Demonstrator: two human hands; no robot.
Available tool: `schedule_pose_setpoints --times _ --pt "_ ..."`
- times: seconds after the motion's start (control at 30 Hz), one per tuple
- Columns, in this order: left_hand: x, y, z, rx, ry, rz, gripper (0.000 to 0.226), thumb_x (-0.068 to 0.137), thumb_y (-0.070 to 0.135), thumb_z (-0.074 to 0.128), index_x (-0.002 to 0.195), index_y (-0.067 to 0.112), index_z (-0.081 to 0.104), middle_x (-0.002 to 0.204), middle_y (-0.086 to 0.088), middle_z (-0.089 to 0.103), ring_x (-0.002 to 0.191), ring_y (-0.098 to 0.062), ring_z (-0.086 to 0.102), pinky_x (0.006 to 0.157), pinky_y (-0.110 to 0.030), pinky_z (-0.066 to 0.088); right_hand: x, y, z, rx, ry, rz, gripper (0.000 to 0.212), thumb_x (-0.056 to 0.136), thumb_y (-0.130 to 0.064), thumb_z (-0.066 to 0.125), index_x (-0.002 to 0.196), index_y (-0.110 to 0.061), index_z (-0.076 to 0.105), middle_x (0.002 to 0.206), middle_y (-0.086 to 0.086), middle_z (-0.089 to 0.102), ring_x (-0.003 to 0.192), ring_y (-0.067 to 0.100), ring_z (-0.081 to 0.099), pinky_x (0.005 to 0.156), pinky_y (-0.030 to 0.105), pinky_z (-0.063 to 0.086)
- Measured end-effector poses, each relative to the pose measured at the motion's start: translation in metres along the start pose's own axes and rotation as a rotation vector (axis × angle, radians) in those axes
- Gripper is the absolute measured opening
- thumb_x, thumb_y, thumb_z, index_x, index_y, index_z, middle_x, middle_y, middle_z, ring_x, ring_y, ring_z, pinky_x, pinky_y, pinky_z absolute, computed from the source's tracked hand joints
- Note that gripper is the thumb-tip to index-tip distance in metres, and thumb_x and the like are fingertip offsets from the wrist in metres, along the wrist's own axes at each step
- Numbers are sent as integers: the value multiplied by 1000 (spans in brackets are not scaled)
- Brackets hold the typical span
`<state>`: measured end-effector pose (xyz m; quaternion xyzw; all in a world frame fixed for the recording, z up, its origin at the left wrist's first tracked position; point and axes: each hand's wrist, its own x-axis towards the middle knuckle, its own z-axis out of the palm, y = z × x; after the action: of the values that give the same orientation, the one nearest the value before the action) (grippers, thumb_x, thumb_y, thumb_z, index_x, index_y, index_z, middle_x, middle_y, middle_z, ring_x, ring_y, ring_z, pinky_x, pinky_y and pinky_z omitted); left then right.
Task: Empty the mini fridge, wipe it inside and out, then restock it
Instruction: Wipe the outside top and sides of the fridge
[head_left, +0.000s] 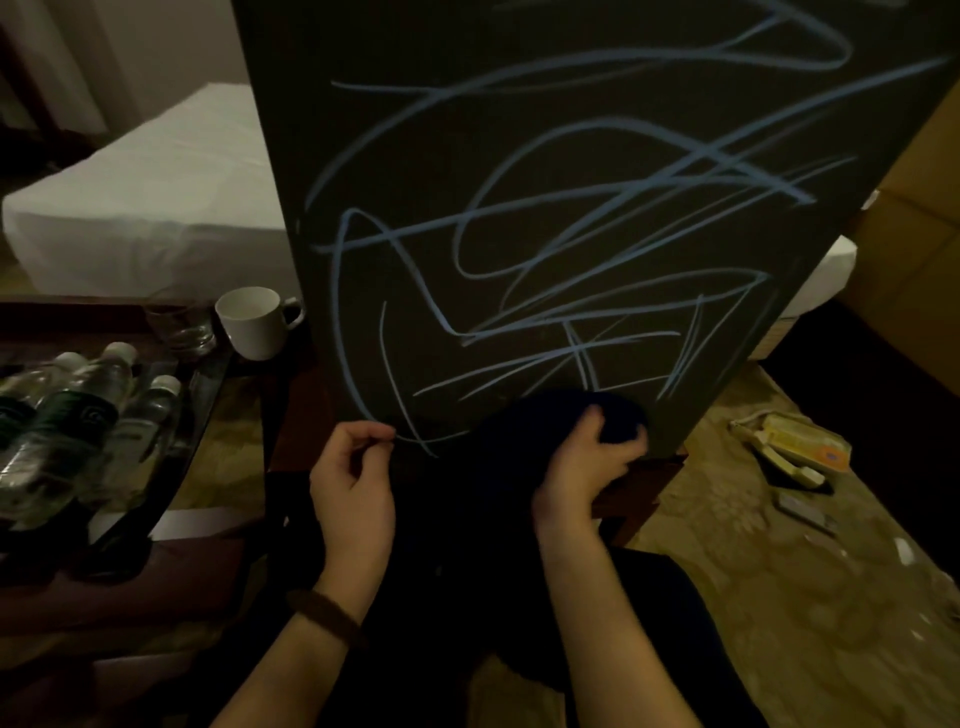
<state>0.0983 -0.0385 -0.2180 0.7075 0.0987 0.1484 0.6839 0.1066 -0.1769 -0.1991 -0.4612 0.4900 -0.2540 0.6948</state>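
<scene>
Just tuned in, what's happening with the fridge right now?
The person's right hand grips a dark cloth against the bottom of the black fridge side, which is covered in blue scribbles. The left hand hovers beside it, fingers curled, holding nothing visible. Water bottles lie on a tray to the left.

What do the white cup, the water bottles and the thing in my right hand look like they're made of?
White cup: likely glazed ceramic, opaque with a smooth sheen and a thick rim. Water bottles: clear plastic by the look, see-through with glints, white caps and dark labels. Dark cloth gripped by the right hand: soft fabric, matte and bunched; the weave is too dark to tell.
</scene>
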Motion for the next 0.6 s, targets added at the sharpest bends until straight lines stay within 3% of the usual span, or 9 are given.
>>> schedule_pose_setpoints --times 0.1,0.23,0.37,0.5,0.6 --pt "2 1 0 9 -19 18 32 88 -2 48 75 26 56 83 6 58 83 -8 56 77 -24 43 -4 -19 1 39 59 166 55 98 -33 41 146 -25 16 150 11 21 131 37 32 92 50 40" --pt "0 8 5 -4 -64 72 33 87 -5 48 74 25 56 78 6 59 70 7 55 64 -8 42 -36 35 28 -157 -28 -49 59 92 -24 54 142 -19 23 141 19 28 124 38 39 96 39 38" --pt "1 15 3 -7 -78 114 33 88 -2 49 75 27 56 79 6 59 68 8 55 62 -6 43 -40 54 24 -170 -181 -136 64 87 -18 61 140 -17 25 136 18 32 119 34 43 98 36 39" --pt "3 24 -1 -22 -78 106 33 88 -1 49 75 28 56 80 9 58 75 -1 55 66 -12 42 -5 23 17 21 23 -24 57 92 -22 55 141 -21 25 141 17 29 123 35 40 90 36 39" --pt "3 29 -1 -20 -79 120 33 88 -1 49 75 29 55 80 8 58 75 -2 54 68 -12 42 -13 15 23 9 34 68 55 94 -26 50 141 -24 23 143 17 24 123 38 39 90 40 41"
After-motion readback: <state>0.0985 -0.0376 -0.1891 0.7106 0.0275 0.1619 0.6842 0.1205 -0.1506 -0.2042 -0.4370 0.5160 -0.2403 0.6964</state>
